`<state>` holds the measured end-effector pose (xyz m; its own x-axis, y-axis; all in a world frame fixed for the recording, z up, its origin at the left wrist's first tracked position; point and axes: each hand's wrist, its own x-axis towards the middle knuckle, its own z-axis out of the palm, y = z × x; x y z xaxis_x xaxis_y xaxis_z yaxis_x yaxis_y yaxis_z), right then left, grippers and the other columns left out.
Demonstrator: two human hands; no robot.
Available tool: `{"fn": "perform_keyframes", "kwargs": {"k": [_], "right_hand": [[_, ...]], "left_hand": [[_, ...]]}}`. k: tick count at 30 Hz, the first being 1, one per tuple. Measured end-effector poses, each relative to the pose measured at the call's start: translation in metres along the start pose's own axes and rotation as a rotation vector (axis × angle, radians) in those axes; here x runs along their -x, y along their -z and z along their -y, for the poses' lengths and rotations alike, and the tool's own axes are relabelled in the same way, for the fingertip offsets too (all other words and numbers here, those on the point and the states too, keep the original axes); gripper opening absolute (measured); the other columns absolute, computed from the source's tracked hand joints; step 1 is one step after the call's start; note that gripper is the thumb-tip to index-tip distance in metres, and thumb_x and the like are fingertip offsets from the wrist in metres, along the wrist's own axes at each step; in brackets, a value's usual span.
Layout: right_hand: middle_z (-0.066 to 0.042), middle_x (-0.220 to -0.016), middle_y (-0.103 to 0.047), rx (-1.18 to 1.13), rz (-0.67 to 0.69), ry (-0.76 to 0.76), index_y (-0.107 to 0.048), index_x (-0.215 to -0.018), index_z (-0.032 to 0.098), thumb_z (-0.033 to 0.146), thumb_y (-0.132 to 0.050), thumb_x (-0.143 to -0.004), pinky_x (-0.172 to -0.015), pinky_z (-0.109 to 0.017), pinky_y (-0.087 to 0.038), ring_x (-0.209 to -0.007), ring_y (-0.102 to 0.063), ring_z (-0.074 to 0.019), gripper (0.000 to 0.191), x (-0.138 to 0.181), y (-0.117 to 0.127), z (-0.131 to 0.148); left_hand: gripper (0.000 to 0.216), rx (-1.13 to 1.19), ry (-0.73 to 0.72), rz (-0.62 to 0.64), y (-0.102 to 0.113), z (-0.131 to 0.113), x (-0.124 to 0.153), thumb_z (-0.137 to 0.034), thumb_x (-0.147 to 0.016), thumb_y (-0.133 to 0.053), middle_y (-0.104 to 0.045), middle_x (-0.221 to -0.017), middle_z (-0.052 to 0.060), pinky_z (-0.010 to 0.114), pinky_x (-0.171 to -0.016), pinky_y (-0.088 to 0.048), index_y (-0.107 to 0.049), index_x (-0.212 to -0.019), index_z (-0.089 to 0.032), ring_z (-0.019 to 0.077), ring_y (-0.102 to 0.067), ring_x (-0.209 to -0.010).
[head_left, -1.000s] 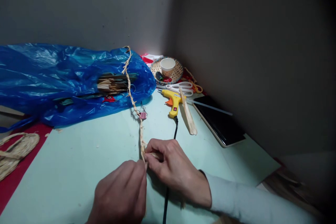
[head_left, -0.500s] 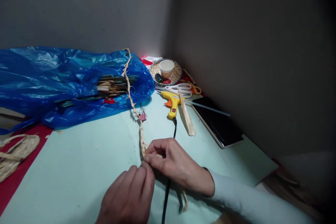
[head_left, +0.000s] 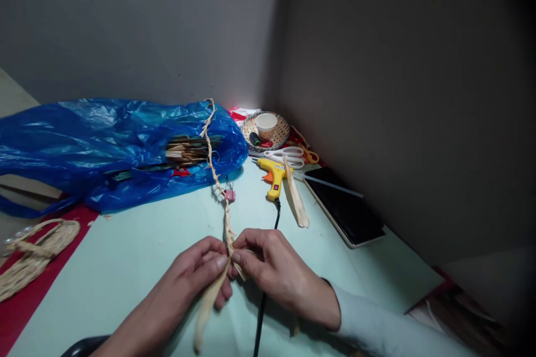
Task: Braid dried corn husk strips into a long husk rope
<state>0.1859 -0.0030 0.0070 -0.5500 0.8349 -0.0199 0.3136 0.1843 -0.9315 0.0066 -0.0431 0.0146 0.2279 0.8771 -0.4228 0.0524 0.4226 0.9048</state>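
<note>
A thin braided straw cord runs from the blue plastic bag down the pale green table to my hands. A small pink binder clip is clamped on it partway along. My left hand pinches a flat loose straw strip that trails toward me. My right hand pinches the braid's near end, fingertips touching those of the left hand.
A yellow glue gun lies behind my hands, its black cable passing under my right hand. Beside it are a loose straw strip, white scissors, a dark tablet and a woven basket with a cup. Coiled straw braid lies far left.
The view has tilted so everything sits lower. My left hand turned from knuckles-up to a pinch on a straw strip that now hangs toward me.
</note>
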Motion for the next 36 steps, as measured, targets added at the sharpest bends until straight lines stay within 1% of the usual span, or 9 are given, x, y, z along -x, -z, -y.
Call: {"fn": "perform_keyframes", "kwargs": {"k": [3, 8, 14, 17, 21, 25, 28, 30, 36], "right_hand": [[-0.002, -0.069, -0.066, 0.047, -0.035, 0.011, -0.066, -0.084, 0.014, 0.024, -0.051, -0.091, -0.06, -0.022, -0.037, -0.061, -0.053, -0.0115, 0.019, 0.002, -0.001, 0.001], [0.002, -0.06, -0.057, 0.131, -0.074, 0.031, -0.063, -0.079, 0.016, 0.024, -0.051, -0.091, -0.054, -0.021, -0.031, -0.054, -0.043, -0.0088, 0.019, 0.006, -0.003, 0.004], [0.006, -0.053, -0.044, 0.183, -0.095, -0.025, -0.057, -0.071, 0.016, 0.024, -0.054, -0.088, -0.051, -0.021, -0.024, -0.051, -0.032, -0.0077, 0.019, 0.007, -0.005, 0.009], [0.005, -0.056, -0.049, 0.228, -0.064, -0.021, -0.058, -0.073, 0.017, 0.024, -0.053, -0.087, -0.051, -0.021, -0.024, -0.052, -0.034, -0.0077, 0.017, 0.008, -0.006, 0.008], [0.002, -0.063, -0.058, 0.253, 0.044, -0.038, -0.06, -0.074, 0.017, 0.027, -0.05, -0.091, -0.054, -0.021, -0.029, -0.056, -0.044, -0.009, 0.023, 0.009, 0.004, 0.006], [0.0, -0.059, -0.061, 0.149, 0.229, -0.076, -0.062, -0.071, 0.015, 0.032, -0.045, -0.097, -0.055, -0.02, -0.035, -0.054, -0.05, -0.0096, 0.036, 0.001, 0.029, 0.007], [-0.003, -0.065, -0.065, 0.177, 0.162, -0.054, -0.064, -0.074, 0.014, 0.036, -0.044, -0.098, -0.059, -0.021, -0.038, -0.061, -0.056, -0.0118, 0.038, -0.016, 0.043, 0.01], [-0.004, -0.067, -0.066, 0.15, 0.117, -0.073, -0.065, -0.081, 0.014, 0.036, -0.046, -0.097, -0.06, -0.021, -0.04, -0.061, -0.057, -0.0123, 0.033, -0.029, 0.042, 0.01], [0.005, -0.05, -0.053, -0.18, 0.119, -0.196, -0.059, -0.079, 0.015, 0.03, -0.054, -0.088, -0.041, -0.019, -0.033, -0.038, -0.041, -0.0069, 0.017, -0.057, 0.014, -0.003]], "left_hand": [[0.023, 0.108, -0.023, -0.045, -0.006, 0.007, -0.009, -0.041, -0.09, -0.059, -0.052, -0.056, -0.007, 0.021, -0.051, -0.03, -0.052, -0.082, -0.02, 0.0075, -0.039, -0.048], [0.035, 0.216, -0.036, -0.074, -0.01, 0.013, -0.016, -0.045, -0.076, -0.074, -0.039, -0.055, -0.012, 0.019, -0.042, -0.009, -0.049, -0.079, -0.019, 0.0023, -0.015, -0.043], [0.034, 0.15, -0.067, -0.137, -0.01, 0.009, -0.016, -0.047, -0.075, -0.071, -0.042, -0.055, -0.011, 0.02, -0.04, -0.009, -0.057, -0.081, -0.016, 0.0018, -0.018, -0.042], [0.031, 0.131, -0.057, -0.17, -0.01, 0.01, -0.018, -0.043, -0.074, -0.073, -0.043, -0.055, -0.01, 0.02, -0.041, -0.01, -0.059, -0.079, -0.015, 0.0018, -0.019, -0.042], [0.029, 0.082, -0.041, -0.159, -0.006, 0.013, -0.02, -0.041, -0.076, -0.071, -0.049, -0.055, -0.007, 0.02, -0.041, -0.011, -0.061, -0.076, -0.014, 0.0023, -0.022, -0.042], [0.031, 0.081, -0.007, -0.097, -0.002, 0.014, -0.022, -0.044, -0.077, -0.07, -0.056, -0.056, -0.005, 0.02, -0.039, -0.009, -0.061, -0.076, -0.015, 0.0013, -0.021, -0.038], [0.032, 0.094, 0.006, -0.059, 0.001, 0.014, -0.022, -0.045, -0.079, -0.069, -0.06, -0.057, -0.003, 0.02, -0.039, -0.009, -0.06, -0.076, -0.015, 0.0007, -0.021, -0.037], [0.034, 0.114, 0.021, -0.034, 0.003, 0.015, -0.023, -0.047, -0.078, -0.07, -0.06, -0.056, -0.003, 0.02, -0.038, -0.008, -0.059, -0.076, -0.015, 0.0006, -0.018, -0.037], [0.038, 0.073, 0.05, -0.029, 0.003, 0.017, -0.026, -0.051, -0.075, -0.071, -0.058, -0.056, -0.003, 0.021, -0.04, -0.007, -0.06, -0.075, -0.015, 0.0019, -0.019, -0.039]]}}
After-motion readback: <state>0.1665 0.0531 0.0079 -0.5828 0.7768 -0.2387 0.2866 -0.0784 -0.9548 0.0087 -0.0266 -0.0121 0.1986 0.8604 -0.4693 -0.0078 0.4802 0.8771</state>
